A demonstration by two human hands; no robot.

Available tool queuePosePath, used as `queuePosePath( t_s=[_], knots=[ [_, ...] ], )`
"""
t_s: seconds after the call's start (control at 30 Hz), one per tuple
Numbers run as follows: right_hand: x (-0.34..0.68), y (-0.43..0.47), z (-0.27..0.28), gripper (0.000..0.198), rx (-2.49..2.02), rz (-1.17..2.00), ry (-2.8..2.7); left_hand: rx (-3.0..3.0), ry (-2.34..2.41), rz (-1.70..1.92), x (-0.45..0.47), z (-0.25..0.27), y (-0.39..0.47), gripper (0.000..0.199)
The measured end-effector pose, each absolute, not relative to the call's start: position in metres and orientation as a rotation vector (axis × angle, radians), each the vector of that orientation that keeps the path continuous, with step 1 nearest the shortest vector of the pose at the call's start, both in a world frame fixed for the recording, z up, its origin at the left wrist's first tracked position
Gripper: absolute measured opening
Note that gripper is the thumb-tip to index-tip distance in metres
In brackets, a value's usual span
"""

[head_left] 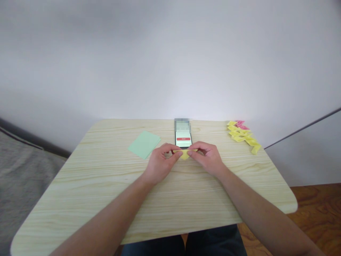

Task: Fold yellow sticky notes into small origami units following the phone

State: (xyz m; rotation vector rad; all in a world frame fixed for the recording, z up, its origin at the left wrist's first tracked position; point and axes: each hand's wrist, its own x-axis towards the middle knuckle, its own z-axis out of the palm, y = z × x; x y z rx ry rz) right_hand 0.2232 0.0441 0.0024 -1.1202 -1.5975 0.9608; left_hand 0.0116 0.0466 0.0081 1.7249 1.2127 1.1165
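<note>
A small piece of folded yellow paper [184, 154] is held between both hands, just in front of a phone. My left hand [162, 161] pinches its left side between thumb and fingers. On the other side, my right hand [207, 157] grips the paper the same way, with the two thumbs close together on the near face. The paper's top edge runs straight across, and a pointed part hangs below it. Fingers cover both of its ends.
The phone [183, 142] leans at the back of the wooden table [106, 177], against the wall. Green paper sheets [144, 144] lie to the left. Several folded yellow paper pieces [241, 135] and a pink one [242, 124] lie at the back right.
</note>
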Motion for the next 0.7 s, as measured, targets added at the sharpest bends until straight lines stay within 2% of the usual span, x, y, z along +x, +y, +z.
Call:
queuePosePath(
  t_s=[0.47, 0.7],
  knots=[
    [0.2201, 0.0445, 0.002, 0.008, -1.097, 1.073, -1.478, 1.673, 1.047, 1.152, 0.011, 0.0037, 0.0451, 0.012],
    [0.2173, 0.0443, 0.0029, 0.008, -1.094, 1.117, -1.484, 1.605, 1.001, 1.098, 0.0132, 0.0061, 0.0431, 0.021]
  ],
)
